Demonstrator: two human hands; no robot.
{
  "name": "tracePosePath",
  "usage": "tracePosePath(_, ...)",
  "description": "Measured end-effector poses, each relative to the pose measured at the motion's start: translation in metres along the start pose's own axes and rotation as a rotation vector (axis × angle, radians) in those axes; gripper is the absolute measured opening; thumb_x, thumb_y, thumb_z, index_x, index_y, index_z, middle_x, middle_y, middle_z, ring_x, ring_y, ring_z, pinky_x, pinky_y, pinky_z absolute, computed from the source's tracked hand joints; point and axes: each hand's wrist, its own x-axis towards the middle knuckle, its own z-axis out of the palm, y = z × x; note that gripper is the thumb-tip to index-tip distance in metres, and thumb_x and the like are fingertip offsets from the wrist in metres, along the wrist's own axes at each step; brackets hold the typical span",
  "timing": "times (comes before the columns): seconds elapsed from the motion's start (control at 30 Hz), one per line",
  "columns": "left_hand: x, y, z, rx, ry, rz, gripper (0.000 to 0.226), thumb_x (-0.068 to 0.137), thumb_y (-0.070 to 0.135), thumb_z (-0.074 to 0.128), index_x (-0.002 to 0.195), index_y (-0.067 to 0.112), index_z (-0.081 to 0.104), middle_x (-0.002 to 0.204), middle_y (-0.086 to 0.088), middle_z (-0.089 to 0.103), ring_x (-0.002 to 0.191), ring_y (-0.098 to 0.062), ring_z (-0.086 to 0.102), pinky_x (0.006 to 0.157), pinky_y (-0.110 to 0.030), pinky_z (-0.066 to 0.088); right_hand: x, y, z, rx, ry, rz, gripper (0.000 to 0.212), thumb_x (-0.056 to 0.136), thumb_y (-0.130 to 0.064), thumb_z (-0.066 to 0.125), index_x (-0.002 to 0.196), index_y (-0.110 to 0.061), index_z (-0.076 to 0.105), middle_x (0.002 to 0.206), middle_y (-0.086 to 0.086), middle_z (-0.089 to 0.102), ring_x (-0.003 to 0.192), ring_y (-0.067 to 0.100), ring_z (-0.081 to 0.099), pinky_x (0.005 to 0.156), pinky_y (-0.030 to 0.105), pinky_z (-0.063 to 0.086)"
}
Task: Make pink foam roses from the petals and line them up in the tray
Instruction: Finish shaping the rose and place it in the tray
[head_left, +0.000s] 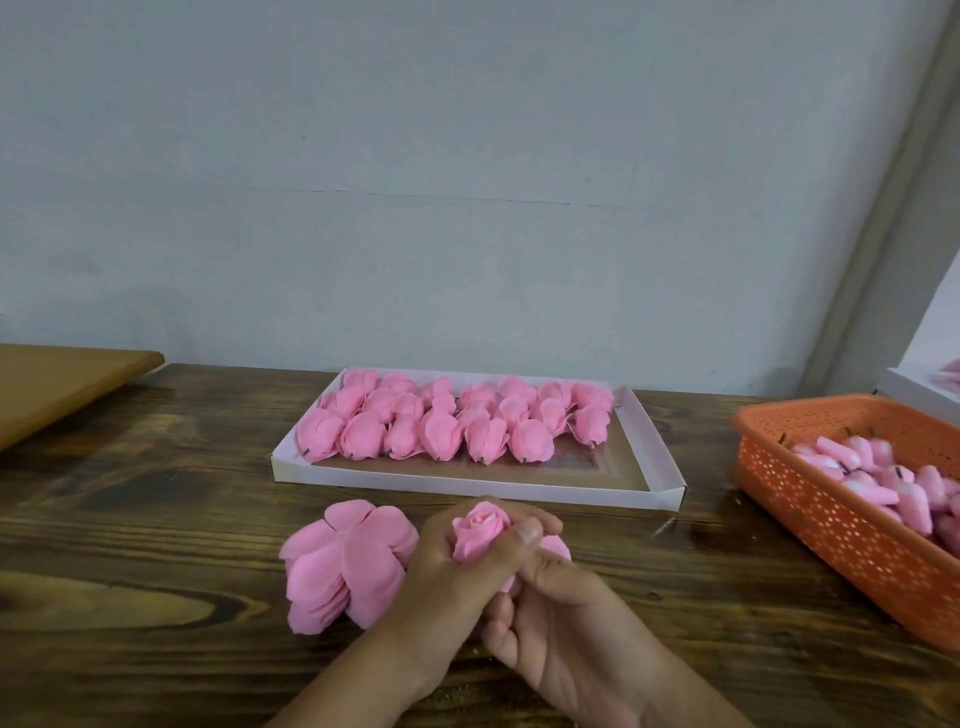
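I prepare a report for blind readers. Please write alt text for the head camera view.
Both hands, the left hand and the right hand, hold a pink foam rose above a wooden table. A stack of pink petals lies to their left. Behind, a white tray holds rows of finished roses; an orange basket stands at the right.

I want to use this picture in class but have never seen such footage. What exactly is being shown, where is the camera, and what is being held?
There is no machine: a person wears a camera on the head, looking down at the hands. The left hand and right hand together hold a pink foam rose. On the wooden table lie a stack of loose petals, a white tray with rows of finished roses, and an orange basket of pink buds.
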Motion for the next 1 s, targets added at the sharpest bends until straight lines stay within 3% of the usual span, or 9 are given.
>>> tracePosePath(0.13,0.002,0.003,0.0,-0.04,0.071,-0.075,0.049,0.075,0.062,0.074,0.085,0.014,0.077,0.098,-0.016,0.077,0.088,-0.032,0.076,0.069,-0.043,0.06,0.003,0.0,0.003,-0.139,0.093,-0.022,0.025,0.089,-0.033,0.067,0.106,-0.017,0.077,0.084,0.005,0.067,0.07,0.011,0.064,0.069,0.023,0.056)
tracePosePath(0.27,0.006,0.006,-0.001,-0.132,0.198,-0.143,0.059,0.068,0.067,0.069,0.086,0.012,0.077,0.091,-0.014,0.078,0.058,-0.025,0.068,0.045,-0.028,0.047,0.004,0.006,0.002,-0.434,0.302,-0.141,0.024,0.085,-0.024,0.075,0.097,-0.003,0.07,0.079,0.012,0.071,0.064,0.017,0.064,0.06,0.026,0.055)
tracePosePath(0.33,0.009,0.004,-0.001,-0.135,0.209,-0.163,0.054,0.067,0.067,0.066,0.082,0.016,0.079,0.094,-0.013,0.078,0.065,-0.029,0.071,0.053,-0.034,0.049,0.001,0.01,0.002,-0.765,0.379,-0.258,0.006,0.089,-0.017,0.074,0.086,-0.012,0.071,0.073,0.005,0.072,0.062,0.013,0.062,0.06,0.025,0.052)
tracePosePath(0.37,0.009,0.003,-0.001,-0.14,0.205,-0.167,0.05,0.069,0.066,0.066,0.079,0.018,0.079,0.094,-0.012,0.078,0.071,-0.029,0.073,0.057,-0.037,0.052,0.0,0.012,0.001,-0.945,0.409,-0.327,0.011,0.091,-0.015,0.072,0.08,-0.019,0.071,0.072,0.0,0.073,0.062,0.009,0.063,0.061,0.023,0.051)
tracePosePath(0.53,0.008,0.002,0.0,-0.216,0.153,-0.192,0.036,0.072,0.058,0.068,0.066,0.024,0.078,0.083,-0.005,0.078,0.06,-0.017,0.07,0.045,-0.025,0.047,-0.005,0.015,-0.005,-1.416,0.465,-0.506,0.016,0.094,-0.019,0.064,0.079,-0.025,0.07,0.072,-0.026,0.067,0.067,0.003,0.065,0.057,0.01,0.044)
tracePosePath(0.63,0.009,0.003,-0.001,-0.256,0.133,-0.228,0.038,0.071,0.058,0.07,0.062,0.021,0.071,0.077,-0.004,0.074,0.051,-0.018,0.061,0.044,-0.024,0.043,-0.004,0.013,-0.003,-1.286,0.402,-0.402,0.024,0.095,-0.022,0.058,0.073,-0.02,0.066,0.067,-0.013,0.065,0.06,0.006,0.059,0.058,0.021,0.046)
tracePosePath(0.73,0.01,0.002,-0.004,-0.3,0.144,-0.26,0.045,0.073,0.058,0.071,0.071,0.015,0.058,0.075,-0.006,0.069,0.043,-0.023,0.05,0.042,-0.025,0.04,-0.002,0.009,0.004,-0.873,0.341,-0.158,0.026,0.087,-0.028,0.059,0.066,-0.014,0.064,0.059,0.0,0.057,0.052,0.011,0.048,0.052,0.025,0.039)
tracePosePath(0.87,0.012,0.003,-0.007,-0.333,0.165,-0.274,0.045,0.069,0.062,0.071,0.048,0.025,0.055,0.052,0.0,0.053,0.05,-0.019,0.055,0.044,-0.024,0.036,-0.003,0.007,0.01,-0.28,0.202,0.127,0.015,0.08,-0.021,0.065,0.069,-0.01,0.065,0.06,0.004,0.05,0.05,0.011,0.041,0.045,0.019,0.033)
tracePosePath(1.0,0.015,-0.001,-0.009,-0.419,0.212,-0.267,0.048,0.069,0.06,0.073,0.046,0.025,0.05,0.044,0.004,0.04,0.046,-0.013,0.054,0.052,-0.025,0.037,-0.003,0.011,0.012,-0.34,0.22,0.117,0.016,0.081,-0.023,0.065,0.069,-0.012,0.066,0.06,0.005,0.053,0.049,0.012,0.044,0.045,0.021,0.036)
